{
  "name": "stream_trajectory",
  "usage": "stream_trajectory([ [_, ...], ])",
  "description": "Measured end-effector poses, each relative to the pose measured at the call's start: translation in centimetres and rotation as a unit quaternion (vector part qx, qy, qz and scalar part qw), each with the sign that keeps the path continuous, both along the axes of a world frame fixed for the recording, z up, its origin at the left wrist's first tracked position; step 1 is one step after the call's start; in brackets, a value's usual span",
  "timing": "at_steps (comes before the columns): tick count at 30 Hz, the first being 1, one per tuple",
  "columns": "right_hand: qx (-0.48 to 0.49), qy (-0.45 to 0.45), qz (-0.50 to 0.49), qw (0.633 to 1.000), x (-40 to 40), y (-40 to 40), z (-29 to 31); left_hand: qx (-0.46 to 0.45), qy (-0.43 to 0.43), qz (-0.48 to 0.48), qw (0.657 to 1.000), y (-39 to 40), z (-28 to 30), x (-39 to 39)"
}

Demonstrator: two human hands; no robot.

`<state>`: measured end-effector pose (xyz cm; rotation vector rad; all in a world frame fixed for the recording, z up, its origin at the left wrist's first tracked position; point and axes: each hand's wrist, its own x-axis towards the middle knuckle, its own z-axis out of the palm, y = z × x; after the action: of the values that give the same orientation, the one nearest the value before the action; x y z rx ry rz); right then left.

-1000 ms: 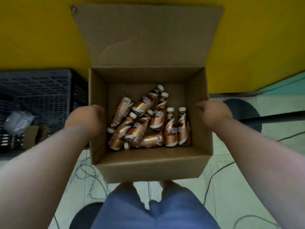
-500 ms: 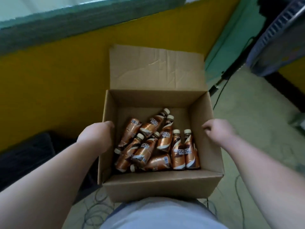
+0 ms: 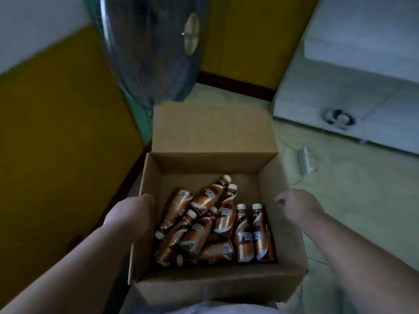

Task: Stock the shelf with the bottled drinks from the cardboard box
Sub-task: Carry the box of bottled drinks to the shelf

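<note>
Bottled coffee drinks [image 3: 217,225] lie in a loose pile on the bottom of an open cardboard box [image 3: 217,284], which is held up in front of the person, close to the body. I count about 9 bottles, copper-brown with cream caps; some lie on their side and cross each other, and 2 at the right lie side by side with caps pointing away from the person. One long flap [image 3: 213,128] of the box stands open on the far side.

The left hand [image 3: 131,214] is pressed against the outside of the left wall, with the fingers curled around the wall's top edge. The right hand [image 3: 297,207] grips the right wall in the same way, its fingers closed over the rim. Both forearms reach in from the lower corners.

Beyond the box is a pale floor [image 3: 353,200]. A yellow wall [image 3: 56,132] is at the left, and a large round dark object [image 3: 154,46], blurred, is above the box. A light grey surface [image 3: 362,64] fills the upper right corner.
</note>
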<state>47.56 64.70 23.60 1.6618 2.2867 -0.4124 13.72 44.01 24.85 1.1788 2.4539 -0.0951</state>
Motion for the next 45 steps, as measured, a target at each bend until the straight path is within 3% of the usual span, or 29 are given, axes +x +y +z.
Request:
stream_trajectory([
  [4, 0.001, -0.044, -0.066, 0.997, 7.2, 5.3, 2.6, 0.018, 0.003, -0.094, 0.995, 10.6, 1.1, 4.9],
  [12, 0.002, -0.038, -0.242, 0.970, 16.1, 11.3, 2.6, 0.023, -0.003, -0.275, 0.961, 30.0, 0.1, 10.5],
  [22, 0.006, -0.007, -0.441, 0.897, 23.2, 15.9, 2.0, 0.026, 0.022, -0.500, 0.865, 53.6, 0.4, 20.8],
  [31, -0.001, 0.022, -0.549, 0.836, 36.0, 20.7, -2.1, 0.022, 0.048, -0.613, 0.788, 66.9, -1.3, 38.4],
  [38, -0.007, 0.017, -0.586, 0.810, 50.0, 27.8, -1.2, 0.028, 0.040, -0.638, 0.769, 75.7, -0.5, 53.8],
  [45, -0.020, 0.012, -0.605, 0.796, 62.2, 36.5, -0.1, 0.023, 0.023, -0.686, 0.727, 87.4, -0.2, 68.2],
])
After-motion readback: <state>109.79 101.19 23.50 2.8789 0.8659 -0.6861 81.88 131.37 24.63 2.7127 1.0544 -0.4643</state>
